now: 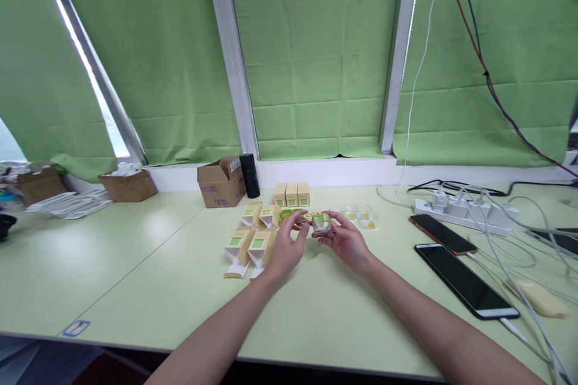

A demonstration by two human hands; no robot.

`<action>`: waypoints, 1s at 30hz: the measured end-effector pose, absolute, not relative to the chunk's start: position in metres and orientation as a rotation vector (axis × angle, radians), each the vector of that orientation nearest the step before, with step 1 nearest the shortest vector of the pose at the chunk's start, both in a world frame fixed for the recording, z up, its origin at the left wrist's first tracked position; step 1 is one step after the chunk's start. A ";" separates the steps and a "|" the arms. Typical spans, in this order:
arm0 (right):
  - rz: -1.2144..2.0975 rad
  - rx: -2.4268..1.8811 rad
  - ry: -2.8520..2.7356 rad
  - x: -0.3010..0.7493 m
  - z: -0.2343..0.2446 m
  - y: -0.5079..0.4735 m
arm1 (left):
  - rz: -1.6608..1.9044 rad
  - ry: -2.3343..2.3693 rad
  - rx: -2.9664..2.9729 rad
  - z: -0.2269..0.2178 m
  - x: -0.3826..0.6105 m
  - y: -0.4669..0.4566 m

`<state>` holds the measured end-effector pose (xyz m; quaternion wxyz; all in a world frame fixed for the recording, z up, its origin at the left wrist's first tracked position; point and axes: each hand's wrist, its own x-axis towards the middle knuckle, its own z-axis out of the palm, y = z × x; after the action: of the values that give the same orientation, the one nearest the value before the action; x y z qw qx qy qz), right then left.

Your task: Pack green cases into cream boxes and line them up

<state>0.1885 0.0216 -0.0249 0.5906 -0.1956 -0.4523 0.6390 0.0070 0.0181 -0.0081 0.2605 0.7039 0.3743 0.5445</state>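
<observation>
My right hand [347,242] is closed on a small clear jar [322,224] with green at its top, lifted above the table. My left hand [289,245] is beside the jar, its fingers bent and pinched together near a small yellowish-green piece [308,216]; whether it grips that piece is hard to tell. Green round pieces [289,214], partly hidden by my left hand, lie just behind it. Several clear cups with yellow spots [360,215] stand to the right of my hands. Left of them lie small beige boxes with green labels [238,242], their white-lined flaps open toward me.
Three beige boxes [291,194] stand in a row at the back. Beside a black cylinder [250,175] is an open cardboard carton [221,183]. On the right are a power strip [465,215], two phones [466,280] and tangled white cables. Papers [72,203] lie far left.
</observation>
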 end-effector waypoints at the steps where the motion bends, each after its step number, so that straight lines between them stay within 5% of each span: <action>1: 1.537 -0.433 -1.021 0.189 -0.024 0.021 | 1.484 1.002 1.897 -0.007 0.007 0.018; 13: 1.519 -0.469 -0.910 0.193 -0.022 0.023 | 1.522 1.130 1.914 -0.006 0.001 0.022; 20: 1.106 -0.815 -1.056 0.195 -0.033 0.034 | 1.575 1.425 2.174 0.009 -0.014 0.030; 30: 0.854 -0.989 -1.185 0.191 -0.051 0.042 | 0.550 2.202 2.603 0.056 -0.038 0.021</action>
<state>0.1912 0.0421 -0.0509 0.6356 -0.4329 -0.5186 0.3737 -0.0378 0.0210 0.0564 -0.1553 0.7446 0.6299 0.1573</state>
